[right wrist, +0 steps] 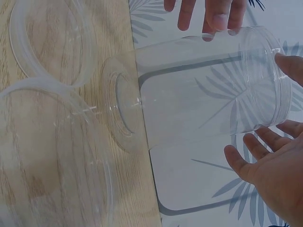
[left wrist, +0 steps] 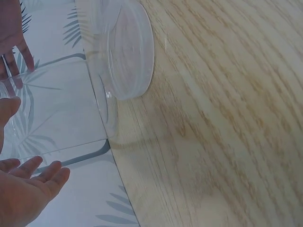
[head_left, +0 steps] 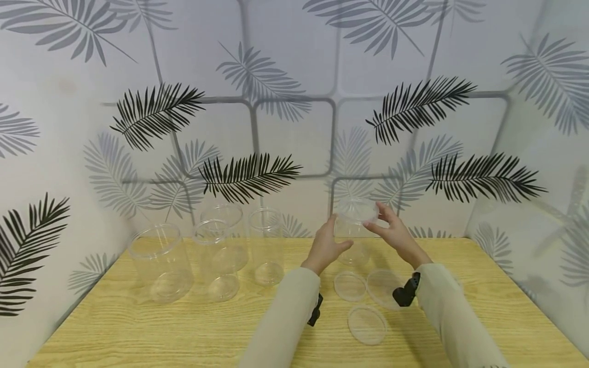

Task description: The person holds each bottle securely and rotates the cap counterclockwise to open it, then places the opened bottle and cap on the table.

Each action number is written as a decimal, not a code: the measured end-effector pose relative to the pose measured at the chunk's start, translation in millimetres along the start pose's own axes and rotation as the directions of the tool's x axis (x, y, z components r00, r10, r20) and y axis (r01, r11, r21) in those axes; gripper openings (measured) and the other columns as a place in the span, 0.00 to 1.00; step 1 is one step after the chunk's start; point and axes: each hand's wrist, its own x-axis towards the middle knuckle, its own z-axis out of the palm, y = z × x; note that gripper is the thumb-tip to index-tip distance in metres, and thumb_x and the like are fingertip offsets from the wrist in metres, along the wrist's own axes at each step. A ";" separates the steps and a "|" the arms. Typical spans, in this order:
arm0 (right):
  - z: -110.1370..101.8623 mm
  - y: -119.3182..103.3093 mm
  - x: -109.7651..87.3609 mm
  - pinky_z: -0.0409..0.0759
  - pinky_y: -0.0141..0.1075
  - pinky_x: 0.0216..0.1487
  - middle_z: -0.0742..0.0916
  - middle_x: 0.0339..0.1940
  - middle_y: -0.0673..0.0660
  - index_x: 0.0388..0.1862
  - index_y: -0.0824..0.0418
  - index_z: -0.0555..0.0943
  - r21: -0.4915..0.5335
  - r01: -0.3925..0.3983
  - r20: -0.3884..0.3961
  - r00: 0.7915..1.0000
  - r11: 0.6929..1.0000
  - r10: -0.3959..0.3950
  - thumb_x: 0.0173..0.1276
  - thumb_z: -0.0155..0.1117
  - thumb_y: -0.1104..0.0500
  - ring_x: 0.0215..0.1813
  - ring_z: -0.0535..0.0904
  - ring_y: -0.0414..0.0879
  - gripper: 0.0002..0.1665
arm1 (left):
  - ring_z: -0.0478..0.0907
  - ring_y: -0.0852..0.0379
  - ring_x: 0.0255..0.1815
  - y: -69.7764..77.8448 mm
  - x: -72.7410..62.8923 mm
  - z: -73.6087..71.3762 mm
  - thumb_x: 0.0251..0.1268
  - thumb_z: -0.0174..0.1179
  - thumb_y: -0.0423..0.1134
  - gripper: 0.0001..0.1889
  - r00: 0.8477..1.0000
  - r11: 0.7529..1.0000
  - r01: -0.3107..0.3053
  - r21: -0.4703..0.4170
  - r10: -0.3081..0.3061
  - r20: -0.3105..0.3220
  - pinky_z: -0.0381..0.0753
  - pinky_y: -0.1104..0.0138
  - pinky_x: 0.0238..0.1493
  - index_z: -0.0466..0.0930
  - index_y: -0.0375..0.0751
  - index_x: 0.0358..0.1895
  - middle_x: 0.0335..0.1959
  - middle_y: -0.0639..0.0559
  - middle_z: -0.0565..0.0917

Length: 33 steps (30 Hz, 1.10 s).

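A clear cylindrical jar [head_left: 352,244] stands upright at the back of the table. A clear round lid [head_left: 356,210] is at its top; whether it sits fully on the rim is hard to tell. My right hand [head_left: 397,236] holds the lid's edge from the right, thumb in front and fingers behind, also seen on the right hand [right wrist: 277,163] in the right wrist view. On the jar's other side is my left hand [head_left: 324,248], fingers extended with tips near or touching the wall, thumb spread away. The left wrist view shows those loose left fingers [left wrist: 45,177] beside the jar.
Several open clear jars, among them a wide one [head_left: 161,263] and a tall narrow one [head_left: 267,248], stand on the left. Three clear lids lie in front of the hands: a small one [head_left: 350,286], a larger one [head_left: 383,290] and a nearer one [head_left: 367,325]. A patterned wall backs the table.
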 end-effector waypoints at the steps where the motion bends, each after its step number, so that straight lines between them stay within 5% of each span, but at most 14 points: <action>1: 0.1 0.4 0.3 0.62 0.61 0.62 0.54 0.71 0.69 0.73 0.62 0.40 0.001 0.000 0.001 1.000 1.000 0.000 0.67 0.57 0.53 0.71 0.49 0.65 0.47 | 0.61 0.44 0.68 -0.1 0.2 0.2 0.57 0.63 0.40 0.40 1.000 1.000 -0.006 -0.004 0.006 -0.002 0.63 0.55 0.66 0.50 0.35 0.70 0.67 0.39 0.62; 17: 7.6 5.7 4.7 0.61 0.61 0.63 0.51 0.73 0.63 0.73 0.60 0.44 0.080 0.032 -0.051 0.998 0.996 -0.028 0.63 0.60 0.48 0.71 0.51 0.63 0.49 | 0.63 0.44 0.65 3.3 -0.7 -2.1 0.57 0.63 0.38 0.39 0.998 0.998 0.009 -0.059 -0.012 -0.055 0.66 0.54 0.64 0.52 0.37 0.69 0.63 0.39 0.66; 33: 10.1 -15.0 -9.4 0.62 0.61 0.62 0.52 0.74 0.59 0.73 0.58 0.47 0.093 0.089 -0.084 0.993 0.992 -0.081 0.64 0.61 0.51 0.71 0.53 0.61 0.46 | 0.69 0.44 0.58 2.4 -5.2 -10.8 0.53 0.66 0.38 0.39 0.988 0.991 -0.088 -0.102 0.074 -0.136 0.73 0.56 0.57 0.55 0.42 0.67 0.57 0.40 0.67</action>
